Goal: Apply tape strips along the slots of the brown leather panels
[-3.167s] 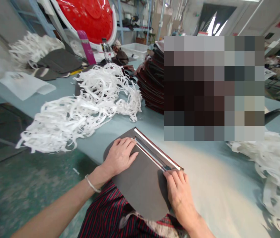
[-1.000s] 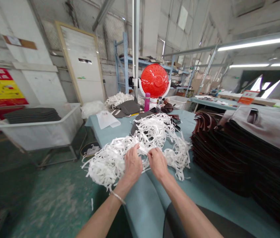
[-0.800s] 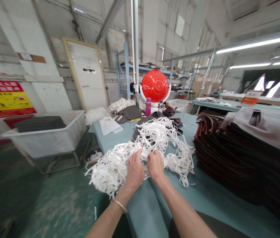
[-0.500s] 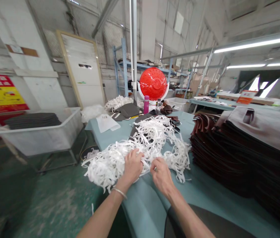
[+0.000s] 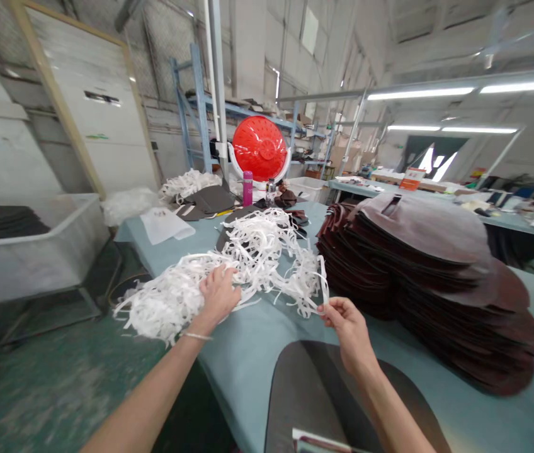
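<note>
White strip (image 5: 324, 283) in the right hand (image 5: 348, 330), above the near part of the bench (image 5: 243, 352). The grip is narrow: thumb and fingertips pinch the strip's lower end, and the strip rises from them along the right edge of a loose tangle of strips (image 5: 260, 239); I cannot tell whether its upper end is caught there. The left hand (image 5: 220, 292), a pale bracelet (image 5: 196, 336) at its wrist, lies over a denser heap of strips (image 5: 167, 296) adjoining the tangle on the left. Its fingers are slightly spread and bent; from here I cannot tell whether they close on any strand. Beneath the right forearm lies a dark rounded panel (image 5: 305, 390), a pale-edged slot showing at its near end. To the right stands a tall stack of dark brown panels (image 5: 418, 270), the topmost greyish. Beyond the heap are a sheet of paper (image 5: 165, 224), a pink bottle (image 5: 247, 189) standing upright and a large red dish (image 5: 260, 148) in a white frame. Off the left edge, a white bin (image 5: 63, 251) holds stacked dark sheets (image 5: 2, 222).
</note>
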A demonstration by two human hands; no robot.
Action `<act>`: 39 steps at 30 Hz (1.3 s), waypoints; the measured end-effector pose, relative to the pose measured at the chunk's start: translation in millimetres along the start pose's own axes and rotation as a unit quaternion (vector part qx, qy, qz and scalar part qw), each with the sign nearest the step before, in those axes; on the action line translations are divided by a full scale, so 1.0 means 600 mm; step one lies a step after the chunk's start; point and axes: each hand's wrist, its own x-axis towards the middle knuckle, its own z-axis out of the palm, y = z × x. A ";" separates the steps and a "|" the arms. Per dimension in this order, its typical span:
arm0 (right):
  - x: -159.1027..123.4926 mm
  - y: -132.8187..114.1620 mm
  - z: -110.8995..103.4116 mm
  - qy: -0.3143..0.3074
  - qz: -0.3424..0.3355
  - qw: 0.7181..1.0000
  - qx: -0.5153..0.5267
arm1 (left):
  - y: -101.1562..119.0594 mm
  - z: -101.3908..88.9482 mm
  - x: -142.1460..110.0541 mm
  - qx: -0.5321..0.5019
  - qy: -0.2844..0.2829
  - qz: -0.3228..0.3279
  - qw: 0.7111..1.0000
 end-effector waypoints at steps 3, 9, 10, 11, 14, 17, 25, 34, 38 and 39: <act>-0.002 0.014 0.014 -0.005 0.013 1.000 0.019 | 0.046 -0.033 -0.031 -0.118 0.024 -0.021 0.992; -0.019 0.008 0.055 -0.050 -0.014 0.999 0.016 | 0.134 -0.060 -0.066 -0.415 -0.174 -0.018 0.893; -0.023 0.006 0.060 -0.060 -0.027 0.998 0.007 | 0.144 -0.057 -0.066 -0.441 -0.192 -0.045 0.875; -0.026 0.004 0.064 -0.070 -0.042 0.997 -0.007 | 0.152 -0.053 -0.066 -0.464 -0.202 -0.076 0.859; -0.033 0.004 0.071 -0.109 -0.080 0.988 -0.068 | 0.160 -0.043 -0.062 -0.536 -0.202 -0.156 0.805; -0.032 0.002 0.078 -0.149 -0.097 0.978 -0.106 | 0.150 -0.041 -0.061 -0.620 -0.203 -0.198 0.732; 0.000 -0.006 0.137 -0.135 -0.013 0.990 -0.037 | 0.103 -0.050 -0.077 -0.683 -0.213 -0.196 0.671; 0.002 0.022 0.186 -0.149 0.022 0.988 -0.026 | 0.085 -0.038 -0.090 -0.716 -0.177 -0.258 0.624; 0.002 0.026 0.188 -0.188 0.029 0.981 -0.039 | 0.091 -0.033 -0.097 -0.720 -0.186 -0.253 0.619; 0.001 0.027 0.187 -0.201 0.027 0.978 -0.044 | 0.093 -0.031 -0.098 -0.714 -0.187 -0.247 0.628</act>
